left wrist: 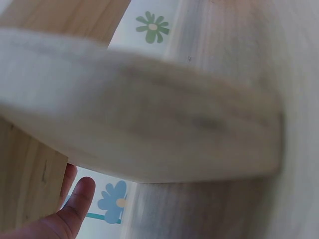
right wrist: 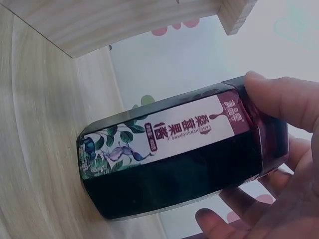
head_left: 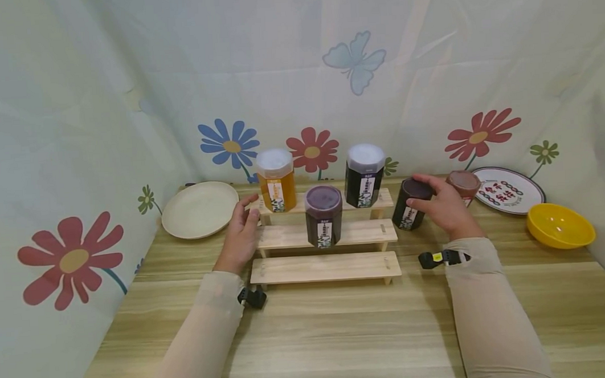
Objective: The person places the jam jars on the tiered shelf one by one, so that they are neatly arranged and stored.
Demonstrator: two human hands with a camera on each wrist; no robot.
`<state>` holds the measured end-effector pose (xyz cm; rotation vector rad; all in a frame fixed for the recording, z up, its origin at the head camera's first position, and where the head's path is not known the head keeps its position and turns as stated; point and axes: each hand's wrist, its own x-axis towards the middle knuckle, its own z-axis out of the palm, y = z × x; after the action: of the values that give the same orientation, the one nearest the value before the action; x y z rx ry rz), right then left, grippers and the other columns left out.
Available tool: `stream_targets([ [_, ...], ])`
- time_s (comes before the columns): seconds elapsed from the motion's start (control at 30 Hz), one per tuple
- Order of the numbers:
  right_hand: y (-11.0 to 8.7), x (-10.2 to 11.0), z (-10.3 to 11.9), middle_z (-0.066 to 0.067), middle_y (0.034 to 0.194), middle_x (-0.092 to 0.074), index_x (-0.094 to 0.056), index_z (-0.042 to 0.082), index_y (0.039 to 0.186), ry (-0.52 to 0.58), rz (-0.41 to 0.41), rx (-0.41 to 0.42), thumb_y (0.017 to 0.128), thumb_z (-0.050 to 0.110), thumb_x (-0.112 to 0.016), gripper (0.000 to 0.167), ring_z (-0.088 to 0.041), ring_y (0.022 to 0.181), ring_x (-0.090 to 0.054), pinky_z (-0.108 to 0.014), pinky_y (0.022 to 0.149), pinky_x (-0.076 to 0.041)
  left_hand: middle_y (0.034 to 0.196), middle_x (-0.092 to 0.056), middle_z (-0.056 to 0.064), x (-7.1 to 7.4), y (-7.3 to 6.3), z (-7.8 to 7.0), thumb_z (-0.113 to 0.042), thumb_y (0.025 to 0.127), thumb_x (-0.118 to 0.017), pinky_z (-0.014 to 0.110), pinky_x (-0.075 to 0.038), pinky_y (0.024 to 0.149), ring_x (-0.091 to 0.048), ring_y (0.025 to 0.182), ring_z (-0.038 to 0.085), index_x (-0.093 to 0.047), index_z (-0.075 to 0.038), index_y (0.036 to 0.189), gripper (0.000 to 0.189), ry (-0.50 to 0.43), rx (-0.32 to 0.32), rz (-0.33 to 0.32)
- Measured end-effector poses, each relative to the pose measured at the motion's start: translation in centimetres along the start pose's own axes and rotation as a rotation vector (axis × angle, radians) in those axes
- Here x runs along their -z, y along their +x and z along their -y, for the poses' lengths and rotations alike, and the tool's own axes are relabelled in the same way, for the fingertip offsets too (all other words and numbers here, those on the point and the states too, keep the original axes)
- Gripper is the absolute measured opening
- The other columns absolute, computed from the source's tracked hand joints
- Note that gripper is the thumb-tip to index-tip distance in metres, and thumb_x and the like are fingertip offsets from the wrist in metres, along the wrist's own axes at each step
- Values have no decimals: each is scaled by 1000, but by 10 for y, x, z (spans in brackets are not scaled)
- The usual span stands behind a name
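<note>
Right hand (head_left: 449, 207) has thumb and fingers closed round the upper end of the dark jar (head_left: 408, 215) and holds nothing else. My left hand (head_left: 240, 238), fingers loosely extended, holds nothing at the left end of the rack (head_left: 324, 268); contact there I cannot confirm. Tabletop (head_left: 361, 334) carries the three-tiered rack, set between my two hands. I record the dark jar just off the rack's right end, about level with the middle tier; from my right hand it lies left and below. Its long axis appears roughly upright, and I cannot tell whether its base bears on the tabletop. My right hand is nearer; the rack's width separates the left. The label (right wrist: 164, 132) runs lengthwise, facing the right wrist camera.
</note>
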<state>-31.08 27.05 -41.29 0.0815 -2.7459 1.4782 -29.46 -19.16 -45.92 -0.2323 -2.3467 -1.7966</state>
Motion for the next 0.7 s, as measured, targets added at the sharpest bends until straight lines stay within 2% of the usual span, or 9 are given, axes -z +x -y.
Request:
stream_targets([
  [0.7,1,1,-4,-26,163,-39,-40,16,163,-29,-4,25,97,24,-79,77,-44,145,-43,-61,114,-41,161,-42,14,1,0,-1,-34,116,-41,55,-37,117,-48,140,35,-39,-19,157,44,-7,1,5],
])
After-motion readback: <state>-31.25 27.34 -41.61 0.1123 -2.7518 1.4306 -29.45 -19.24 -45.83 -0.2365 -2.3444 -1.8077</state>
